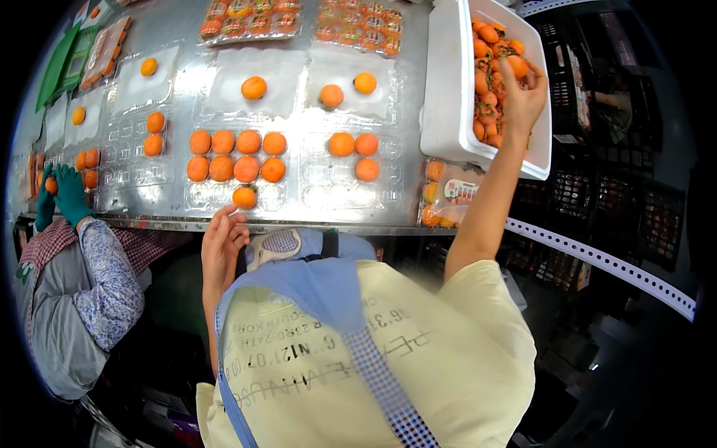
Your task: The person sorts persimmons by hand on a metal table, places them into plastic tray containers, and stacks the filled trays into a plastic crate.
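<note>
My right hand (525, 92) holds an orange persimmon (516, 66) over a white foam box (448, 84) filled with persimmons with leafy green tops. Near the table edge, my left hand (224, 232) is raised with fingers apart and holds nothing; its fingertips are just below a persimmon (245, 197) in a clear plastic tray (193, 201). Two rows of persimmons fill the upper part of that tray. To its right, another clear tray (336, 196) holds several persimmons. Behind them lie white padded sheets (224, 67) with a few loose persimmons.
At the left, a co-worker's green-gloved hands (70, 193) handle a persimmon beside further trays. Filled packs (358, 25) stand at the table's far side. A sealed pack (448, 193) lies below the foam box. Dark crates (571, 193) are at the right, beyond a perforated white rail (605, 263).
</note>
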### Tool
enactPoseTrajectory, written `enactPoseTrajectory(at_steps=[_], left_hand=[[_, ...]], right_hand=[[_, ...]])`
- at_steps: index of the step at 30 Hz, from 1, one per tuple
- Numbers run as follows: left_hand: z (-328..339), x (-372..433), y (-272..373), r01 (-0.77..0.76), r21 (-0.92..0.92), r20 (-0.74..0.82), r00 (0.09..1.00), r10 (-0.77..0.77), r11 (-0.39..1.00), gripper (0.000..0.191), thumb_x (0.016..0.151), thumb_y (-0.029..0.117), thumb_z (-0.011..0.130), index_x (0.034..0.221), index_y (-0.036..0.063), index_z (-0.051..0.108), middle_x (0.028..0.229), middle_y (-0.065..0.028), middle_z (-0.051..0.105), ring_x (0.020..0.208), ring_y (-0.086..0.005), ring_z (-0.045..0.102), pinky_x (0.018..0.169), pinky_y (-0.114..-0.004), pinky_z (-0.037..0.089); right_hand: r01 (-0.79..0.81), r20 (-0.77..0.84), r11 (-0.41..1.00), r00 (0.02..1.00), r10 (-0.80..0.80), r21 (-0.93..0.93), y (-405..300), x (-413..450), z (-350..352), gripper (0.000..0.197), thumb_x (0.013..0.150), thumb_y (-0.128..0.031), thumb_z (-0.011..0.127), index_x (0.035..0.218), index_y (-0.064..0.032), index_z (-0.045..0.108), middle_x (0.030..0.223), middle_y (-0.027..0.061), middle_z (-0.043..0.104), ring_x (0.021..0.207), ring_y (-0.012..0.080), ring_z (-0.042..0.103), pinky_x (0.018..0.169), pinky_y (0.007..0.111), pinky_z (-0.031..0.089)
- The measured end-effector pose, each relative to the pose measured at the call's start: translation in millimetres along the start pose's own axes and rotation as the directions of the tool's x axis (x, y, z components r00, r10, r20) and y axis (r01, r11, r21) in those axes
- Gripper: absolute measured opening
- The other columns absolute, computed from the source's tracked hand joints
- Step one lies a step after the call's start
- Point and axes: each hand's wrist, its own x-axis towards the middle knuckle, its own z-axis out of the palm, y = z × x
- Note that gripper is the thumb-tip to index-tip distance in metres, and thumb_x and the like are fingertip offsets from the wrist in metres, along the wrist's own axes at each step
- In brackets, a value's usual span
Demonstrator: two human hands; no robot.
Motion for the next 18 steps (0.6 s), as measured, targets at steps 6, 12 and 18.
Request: enactPoseTrajectory(at_steps=[6,12,18], left_hand=[[4.5,-13.2,-17.3,-0.019,0.019,-0.120,0.993,0.021,1.000,0.037,0.093,0.025,0.050,0.121,0.0006,0.046,0.096,-0.0055,0.057,0.081,-0.0116,0.053,0.070,-0.024,0.044],[6.6,-10.5,-19.0,-0.018,0.051,-0.258,0.966,0.031,0.999,0.030,0.093,0.019,0.050,0.116,0.0003,0.050,0.095,-0.0052,0.058,0.079,-0.0123,0.055,0.070,-0.025,0.045],[-12.2,-1.9,-13.6,-0.016,-0.074,-0.266,0.964,-0.005,0.997,0.019,0.093,0.025,0.051,0.090,0.0063,0.055,0.090,-0.0074,0.062,0.074,-0.0119,0.059,0.068,-0.025,0.048]], right_hand=[[0.261,0.024,0.684,0.942,-0.335,-0.681,128.5,159.4,-64.3,0.064,0.063,-0.037,0.079,0.106,0.0046,0.057,0.098,0.0183,0.063,0.088,0.0293,0.063,0.079,0.035,0.049],[0.209,0.109,0.972,0.974,-0.198,-0.103,49.7,78.0,-1.3,0.041,0.075,-0.022,0.073,0.107,0.0014,0.061,0.096,0.0105,0.065,0.087,0.0141,0.061,0.075,0.024,0.048],[0.210,0.543,0.967,0.800,-0.255,0.143,-47.0,-93.6,74.2,0.026,0.081,-0.011,0.065,0.107,-0.0073,0.061,0.097,0.0043,0.066,0.079,0.0104,0.061,0.066,0.022,0.048]])
